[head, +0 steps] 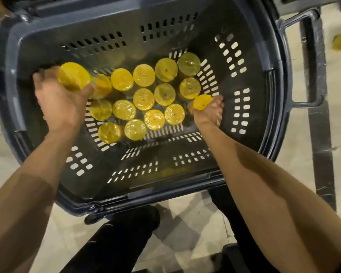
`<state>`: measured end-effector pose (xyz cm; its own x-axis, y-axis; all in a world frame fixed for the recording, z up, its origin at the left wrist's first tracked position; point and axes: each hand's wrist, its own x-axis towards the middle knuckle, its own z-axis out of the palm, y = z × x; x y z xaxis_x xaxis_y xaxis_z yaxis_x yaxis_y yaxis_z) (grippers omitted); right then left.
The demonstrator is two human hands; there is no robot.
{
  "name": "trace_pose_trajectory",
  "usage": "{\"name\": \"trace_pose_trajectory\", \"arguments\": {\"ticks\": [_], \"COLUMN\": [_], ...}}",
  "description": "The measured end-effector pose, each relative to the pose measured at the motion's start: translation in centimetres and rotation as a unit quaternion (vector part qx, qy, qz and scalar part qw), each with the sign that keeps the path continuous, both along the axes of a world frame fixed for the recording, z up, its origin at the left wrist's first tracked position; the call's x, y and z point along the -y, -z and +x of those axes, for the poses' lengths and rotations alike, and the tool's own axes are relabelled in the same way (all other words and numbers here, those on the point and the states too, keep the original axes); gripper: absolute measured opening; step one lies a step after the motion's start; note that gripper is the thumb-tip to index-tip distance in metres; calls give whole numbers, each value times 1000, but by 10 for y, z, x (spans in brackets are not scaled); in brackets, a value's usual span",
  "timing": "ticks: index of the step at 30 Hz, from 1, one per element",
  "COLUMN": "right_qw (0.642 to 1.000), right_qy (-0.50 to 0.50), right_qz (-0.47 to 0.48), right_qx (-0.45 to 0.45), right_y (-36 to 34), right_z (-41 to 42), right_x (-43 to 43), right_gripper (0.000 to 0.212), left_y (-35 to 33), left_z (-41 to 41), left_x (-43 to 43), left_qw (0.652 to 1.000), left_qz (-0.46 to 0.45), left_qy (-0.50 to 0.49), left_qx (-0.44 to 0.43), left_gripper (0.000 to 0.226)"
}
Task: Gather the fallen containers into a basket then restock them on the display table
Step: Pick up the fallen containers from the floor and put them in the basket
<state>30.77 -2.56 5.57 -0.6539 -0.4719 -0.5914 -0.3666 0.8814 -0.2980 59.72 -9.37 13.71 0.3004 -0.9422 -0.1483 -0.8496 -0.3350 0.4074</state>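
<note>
Head view: left hand (57, 103) grips one yellow-lidded container (74, 75) (raised); right hand (209, 113) grips another (202, 102).

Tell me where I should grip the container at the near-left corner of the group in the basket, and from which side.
I would grip the container around its yellow lid, coming down from above: it stands upright, lid up. Neighbours crowd its right and far sides; its left and near sides face open basket floor, so place fingers there.
</note>
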Motion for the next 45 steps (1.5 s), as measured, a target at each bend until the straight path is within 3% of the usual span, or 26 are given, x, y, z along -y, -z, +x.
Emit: {"name": "trace_pose_trajectory", "arguments": {"ticks": [10, 21, 26, 30, 37, 45], "right_qw": [1000, 998, 989, 974, 888, 857], "right_qy": [9, -36, -136, -224, -458, -512], "right_qz": [-24, 23, 17, 14, 32, 26], "right_qx": [15, 46, 55, 42, -4, -59], "right_y": [10, -23, -87, -158, -304, -455], "right_z": [1, -11, -23, -32, -57, -126], "right_x": [-2, 1, 6, 19, 43, 59], "right_gripper": [75, 86, 55, 38, 51, 42], "left_y": [8, -20, -66, -122, -253, -405], "left_z": [0, -6, -23, -49, -110, -180], "left_x": [4, -3, -18, -31, -27, -4], "left_qw": [999, 999, 997, 988, 955, 931], "left_qz": [-31, 12, 63, 147, 238, 242], "left_qy": [-5, -23, -25, 29, 153, 223], "left_qx": [-12, -30, -41, -28, 85, 158], "left_gripper": [65, 74, 60, 55, 43, 47]}}
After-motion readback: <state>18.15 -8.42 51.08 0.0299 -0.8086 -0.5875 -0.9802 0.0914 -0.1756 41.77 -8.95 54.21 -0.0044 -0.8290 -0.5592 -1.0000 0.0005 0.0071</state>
